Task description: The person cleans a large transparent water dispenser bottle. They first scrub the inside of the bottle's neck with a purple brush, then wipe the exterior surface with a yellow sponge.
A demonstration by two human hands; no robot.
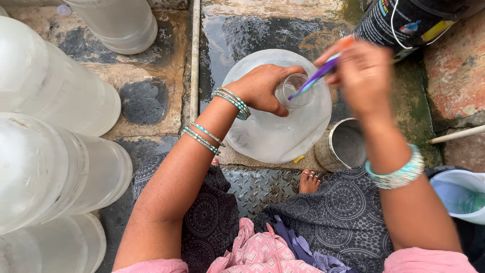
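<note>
A large clear plastic water jug [275, 134] stands upright on the wet floor in front of me. My left hand [262, 88] grips its neck just beside the open mouth [294, 91]. My right hand [364, 76], blurred by motion, holds a purple brush handle [316, 77] whose lower end goes down into the jug's mouth. Both wrists carry turquoise bangles.
Several more clear jugs [50, 101] lie stacked at the left, another [121, 23] at the top. A steel cup [344, 145] stands right of the jug. A black bucket [409, 20] is top right, a white tub [462, 194] at right. A thin pipe [194, 55] runs along the floor.
</note>
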